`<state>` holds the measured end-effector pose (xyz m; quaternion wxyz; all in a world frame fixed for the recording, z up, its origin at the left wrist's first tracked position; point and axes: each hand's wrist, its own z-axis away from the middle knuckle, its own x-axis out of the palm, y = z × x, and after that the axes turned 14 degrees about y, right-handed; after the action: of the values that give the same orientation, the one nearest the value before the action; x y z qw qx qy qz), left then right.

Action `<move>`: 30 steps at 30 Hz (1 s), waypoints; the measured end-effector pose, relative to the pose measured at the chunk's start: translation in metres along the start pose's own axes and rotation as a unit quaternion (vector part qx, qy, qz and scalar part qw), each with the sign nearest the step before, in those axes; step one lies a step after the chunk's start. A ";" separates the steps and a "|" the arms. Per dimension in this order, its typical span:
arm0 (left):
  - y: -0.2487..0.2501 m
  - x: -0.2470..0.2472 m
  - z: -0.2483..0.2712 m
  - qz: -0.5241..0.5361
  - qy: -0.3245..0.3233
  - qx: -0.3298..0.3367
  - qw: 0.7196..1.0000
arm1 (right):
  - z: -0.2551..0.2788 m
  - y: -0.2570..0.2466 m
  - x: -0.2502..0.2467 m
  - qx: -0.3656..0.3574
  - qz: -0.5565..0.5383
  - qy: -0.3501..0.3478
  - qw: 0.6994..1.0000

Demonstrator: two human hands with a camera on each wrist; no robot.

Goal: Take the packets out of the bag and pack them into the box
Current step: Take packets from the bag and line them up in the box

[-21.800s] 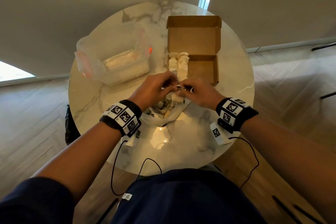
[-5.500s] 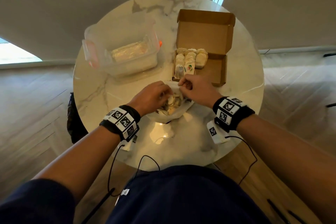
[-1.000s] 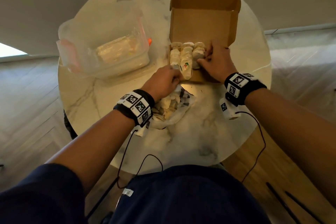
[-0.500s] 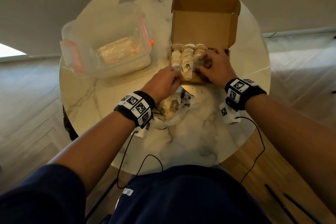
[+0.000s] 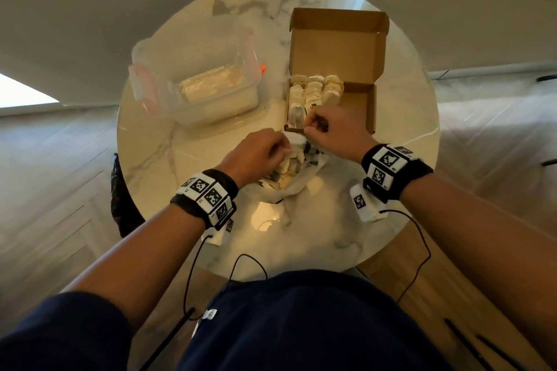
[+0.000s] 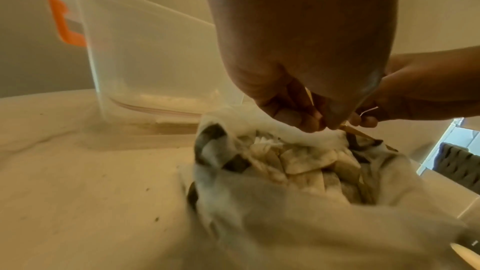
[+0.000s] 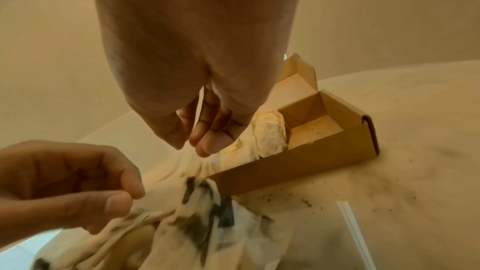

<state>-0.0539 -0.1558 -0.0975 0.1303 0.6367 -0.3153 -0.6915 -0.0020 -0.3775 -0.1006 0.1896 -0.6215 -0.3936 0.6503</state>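
Note:
A white plastic bag lies open on the table, with several pale packets inside. My left hand pinches the bag's far rim between thumb and fingers. Behind the bag sits the open cardboard box, with three rows of packets along its left side; its right part is bare. My right hand hovers over the box's near edge, just above the bag. In the right wrist view its fingers hang loosely curled and hold nothing.
A clear plastic tub with orange clasps stands left of the box. The box lid stands upright at the back. The round marble table ends close to my body. Dark crumbs lie by the box.
My right hand has drawn back from the packet rows in the box to its near edge, beside the bag. My left hand has stayed on the bag's rim.

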 end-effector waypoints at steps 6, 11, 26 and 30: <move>-0.012 0.009 0.027 -0.004 -0.058 -0.004 0.998 | 0.026 -0.013 0.021 -0.030 -0.031 -0.061 0.997; -0.018 0.023 0.024 -0.058 -0.052 0.010 0.997 | 0.035 -0.010 0.025 -0.015 -0.005 -0.051 0.999; -0.014 0.025 -0.003 -0.071 0.003 -0.045 0.996 | 0.032 -0.008 0.019 0.023 -0.029 -0.053 0.998; -0.017 0.015 0.003 -0.084 -0.025 -0.021 0.996 | 0.030 -0.011 0.020 0.019 -0.041 -0.061 0.997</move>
<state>-0.0554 -0.1507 -0.1200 0.0775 0.6402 -0.2494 -0.7224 -0.0365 -0.3643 -0.1083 0.2036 -0.5602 -0.4172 0.6861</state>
